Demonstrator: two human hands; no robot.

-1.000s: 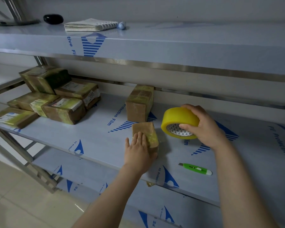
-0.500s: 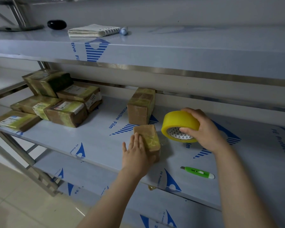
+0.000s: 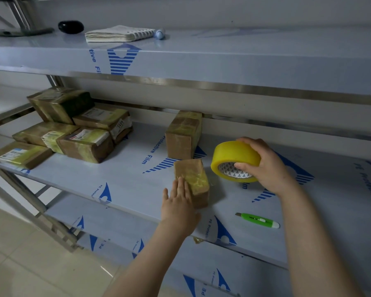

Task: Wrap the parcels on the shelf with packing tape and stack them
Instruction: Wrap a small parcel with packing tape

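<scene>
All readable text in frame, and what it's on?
"Protective Film": blue print on the middle shelf, beside the upright parcel.
"PE Protective": same shelf, far right.
"PE Protec": same shelf, front edge, near the green cutter.
"tive Fi": top shelf front, cut off.
The parcel labels: too small and blurred to read.
No text on the tape roll.

Packing or storage room, steel shelving (image 3: 201, 84) in protective film, taped parcels (image 3: 73, 127), tiled floor (image 3: 19, 264)
</scene>
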